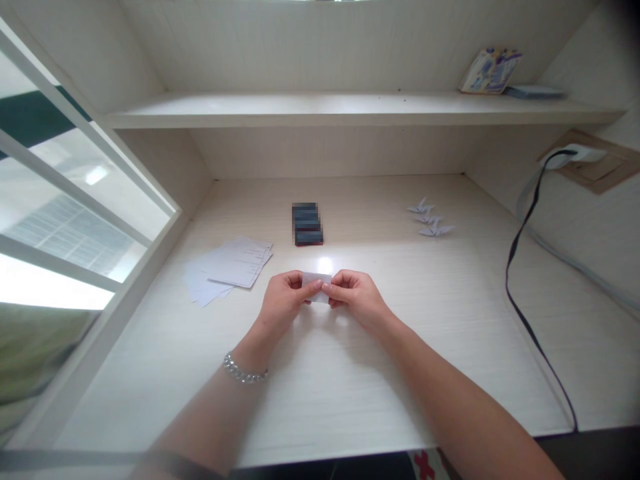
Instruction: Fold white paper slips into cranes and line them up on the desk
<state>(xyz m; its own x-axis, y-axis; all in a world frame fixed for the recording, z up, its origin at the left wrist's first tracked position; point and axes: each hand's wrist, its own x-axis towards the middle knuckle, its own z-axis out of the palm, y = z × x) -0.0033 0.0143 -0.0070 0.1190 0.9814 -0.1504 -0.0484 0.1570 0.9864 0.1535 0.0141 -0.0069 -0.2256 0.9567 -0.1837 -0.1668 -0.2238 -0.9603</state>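
A small folded piece of white paper (316, 295) is pinched between both hands near the middle of the desk. My left hand (286, 298) grips its left side, thumb laid across the front. On the right side, my right hand (356, 298) has closed thumb and fingers on the paper, and the two thumb tips nearly meet. Fingers hide both ends of the paper. To the left lies a loose stack of white paper sheets (233, 267). At the back right stand 3 small folded paper cranes (435, 230) in a row.
A dark blurred-out rectangular object (307, 225) lies behind the hands. A black cable (511, 267) runs from the wall socket (595, 160) down the desk's right side. Above the back is a shelf (300, 110) with a small box (490, 70). Window bars (65, 173) border the left.
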